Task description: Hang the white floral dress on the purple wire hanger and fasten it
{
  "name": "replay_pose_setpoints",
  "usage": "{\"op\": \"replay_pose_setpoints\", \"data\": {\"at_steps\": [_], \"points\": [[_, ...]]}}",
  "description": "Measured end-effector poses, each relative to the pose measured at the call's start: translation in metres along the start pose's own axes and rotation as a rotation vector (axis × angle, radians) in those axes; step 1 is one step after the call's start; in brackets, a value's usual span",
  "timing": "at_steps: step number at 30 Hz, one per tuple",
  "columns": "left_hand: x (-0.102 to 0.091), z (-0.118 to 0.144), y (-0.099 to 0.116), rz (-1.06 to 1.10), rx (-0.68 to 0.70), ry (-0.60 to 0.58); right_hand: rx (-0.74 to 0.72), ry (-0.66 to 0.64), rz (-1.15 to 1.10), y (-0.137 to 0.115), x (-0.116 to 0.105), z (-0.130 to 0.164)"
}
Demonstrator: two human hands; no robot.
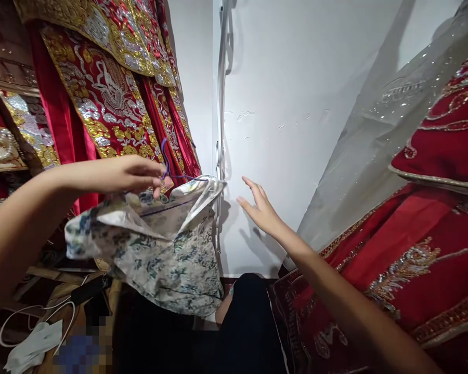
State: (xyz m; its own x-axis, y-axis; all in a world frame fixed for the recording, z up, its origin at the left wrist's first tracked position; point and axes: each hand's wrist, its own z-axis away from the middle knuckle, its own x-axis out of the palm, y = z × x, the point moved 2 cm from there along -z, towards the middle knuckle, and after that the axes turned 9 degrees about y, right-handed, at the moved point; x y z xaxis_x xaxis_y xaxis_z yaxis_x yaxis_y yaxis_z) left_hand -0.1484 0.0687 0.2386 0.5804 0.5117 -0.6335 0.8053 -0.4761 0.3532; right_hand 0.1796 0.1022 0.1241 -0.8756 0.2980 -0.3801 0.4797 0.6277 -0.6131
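Observation:
My left hand [134, 175] is closed on the neck of a purple wire hanger [166, 165]. A light floral-print garment [161, 249] with blue-green flowers hangs from it and droops down at the middle left. My right hand [259, 206] is stretched out to the right of the garment with its fingers spread. It holds nothing and is near the white wall [292, 104], apart from the garment.
Red robes with gold and silver embroidery [101, 88] hang at the upper left. A red embroidered dress [425, 249] under a sheer sequined veil [378, 130] fills the right. A white cable and a face mask [33, 345] lie at the lower left.

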Motion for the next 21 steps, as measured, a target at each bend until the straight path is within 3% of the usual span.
{"op": "replay_pose_setpoints", "data": {"at_steps": [3,7,11,15,18,21], "points": [[0.009,-0.021,0.000,-0.021,0.026,0.048,0.069,-0.038,-0.163,0.012,0.011,-0.010],[0.022,-0.053,-0.007,-0.065,0.116,0.054,0.289,-0.147,-0.459,0.017,0.017,-0.019],[0.048,-0.082,-0.015,-0.163,0.231,0.099,0.402,0.091,-0.603,0.024,0.001,-0.043],[0.092,-0.104,0.000,-0.185,0.245,0.188,0.376,0.292,-0.571,0.031,-0.033,-0.063],[0.120,-0.106,0.019,-0.115,0.254,0.150,0.371,0.361,-0.509,0.039,-0.060,-0.052],[0.137,-0.090,0.028,-0.059,0.248,0.051,0.320,0.379,-0.371,0.050,-0.077,-0.022]]}}
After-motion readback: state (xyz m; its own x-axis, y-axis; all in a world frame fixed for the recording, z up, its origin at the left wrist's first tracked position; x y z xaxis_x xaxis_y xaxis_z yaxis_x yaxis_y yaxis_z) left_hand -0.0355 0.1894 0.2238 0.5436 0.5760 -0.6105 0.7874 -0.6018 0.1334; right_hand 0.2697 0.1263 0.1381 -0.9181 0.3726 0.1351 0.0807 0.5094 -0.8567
